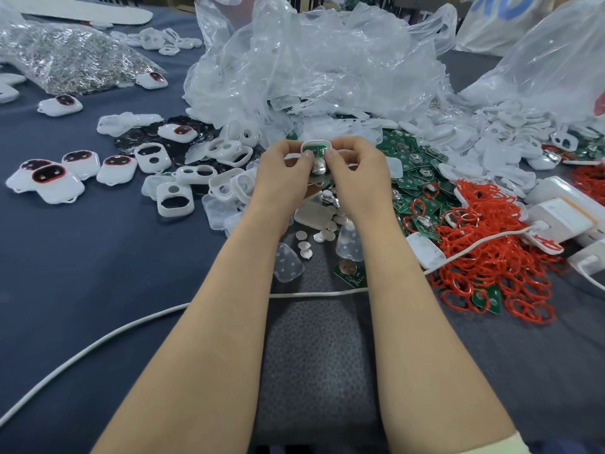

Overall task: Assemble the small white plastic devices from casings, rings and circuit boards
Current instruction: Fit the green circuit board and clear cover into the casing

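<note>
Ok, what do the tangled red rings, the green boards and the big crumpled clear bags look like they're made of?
Tangled red rings: probably soft rubber or silicone, matte, limp loops. Green boards: glossy printed circuit laminate with silvery metal parts. Crumpled clear bags: thin plastic film, shiny creases.

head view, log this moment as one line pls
left hand: holds casing | right hand: holds same casing | green board seated in it | red rings: piled right | finished units: left

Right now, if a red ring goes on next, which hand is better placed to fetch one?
Probably the right hand. The red rings are heaped on its side, while the left hand would have to cross over. Both hands now pinch the white casing with its board.
</note>
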`<state>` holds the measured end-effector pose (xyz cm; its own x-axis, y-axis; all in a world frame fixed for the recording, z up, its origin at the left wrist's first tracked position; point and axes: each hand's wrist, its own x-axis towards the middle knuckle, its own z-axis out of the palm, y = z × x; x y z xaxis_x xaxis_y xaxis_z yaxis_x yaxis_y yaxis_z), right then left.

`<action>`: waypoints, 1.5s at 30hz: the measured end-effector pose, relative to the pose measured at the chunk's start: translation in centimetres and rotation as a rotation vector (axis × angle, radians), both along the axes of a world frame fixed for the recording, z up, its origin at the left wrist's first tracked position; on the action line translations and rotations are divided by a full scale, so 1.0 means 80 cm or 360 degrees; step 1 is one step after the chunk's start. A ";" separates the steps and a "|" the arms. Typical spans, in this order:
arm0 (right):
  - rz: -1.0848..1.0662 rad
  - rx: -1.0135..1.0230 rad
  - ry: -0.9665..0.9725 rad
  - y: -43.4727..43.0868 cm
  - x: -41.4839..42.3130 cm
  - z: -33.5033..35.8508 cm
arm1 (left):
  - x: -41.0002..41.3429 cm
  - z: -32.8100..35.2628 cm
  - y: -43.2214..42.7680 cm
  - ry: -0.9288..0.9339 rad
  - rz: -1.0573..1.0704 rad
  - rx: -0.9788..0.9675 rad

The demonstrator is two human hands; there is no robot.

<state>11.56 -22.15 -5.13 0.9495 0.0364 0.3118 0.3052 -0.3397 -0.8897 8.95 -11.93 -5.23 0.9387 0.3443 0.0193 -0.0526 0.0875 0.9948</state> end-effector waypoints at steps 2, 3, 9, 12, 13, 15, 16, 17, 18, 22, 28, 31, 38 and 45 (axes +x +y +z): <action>0.0045 -0.0019 0.0016 -0.001 0.000 0.000 | 0.001 0.000 0.000 0.0005 0.0039 -0.0017; 0.0053 -0.0021 0.0020 -0.001 0.001 0.001 | 0.001 0.000 0.000 0.0005 0.0049 -0.0024; -0.0010 -0.0041 0.0027 -0.003 -0.001 0.003 | 0.001 0.005 0.000 0.0079 -0.0016 -0.0265; -0.0073 -0.0197 -0.0144 -0.007 -0.003 0.005 | 0.002 0.006 0.000 0.0112 -0.0038 -0.0334; -0.0075 -0.0249 -0.0191 -0.008 -0.004 0.006 | 0.002 0.006 0.001 0.0114 -0.0039 -0.0335; -0.0039 -0.0358 -0.0230 -0.008 -0.006 0.009 | 0.003 0.005 0.002 0.0102 -0.0046 -0.0332; -0.0007 -0.0411 -0.0225 -0.008 -0.007 0.009 | 0.002 0.005 0.002 0.0097 -0.0045 -0.0329; 0.0023 -0.0457 -0.0214 -0.007 -0.008 0.009 | 0.003 0.004 0.003 0.0096 -0.0034 -0.0325; 0.0038 -0.0491 -0.0210 -0.006 -0.009 0.009 | 0.004 0.004 0.003 0.0098 -0.0021 -0.0314; 0.0031 -0.0559 -0.0246 -0.003 -0.011 0.009 | 0.007 0.001 0.004 0.0106 0.0031 -0.0238; 0.0087 -0.0596 -0.0294 -0.001 -0.011 0.009 | 0.007 0.001 0.004 0.0121 0.0068 -0.0222; 0.0083 -0.0591 -0.0319 -0.001 -0.012 0.008 | 0.006 0.002 0.003 0.0109 0.0059 -0.0220; 0.0212 -0.0428 -0.0093 -0.006 -0.011 0.014 | 0.005 0.003 0.003 0.0141 0.0075 -0.0207; -0.0014 0.0766 0.0257 -0.024 -0.002 0.021 | 0.003 0.003 0.003 0.0137 0.0115 -0.0231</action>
<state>11.42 -24.09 -3.41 0.9866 -0.0833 0.1402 0.1495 0.1184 -0.9816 9.21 -11.71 -4.96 0.9076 0.4040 -0.1147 0.0207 0.2296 0.9731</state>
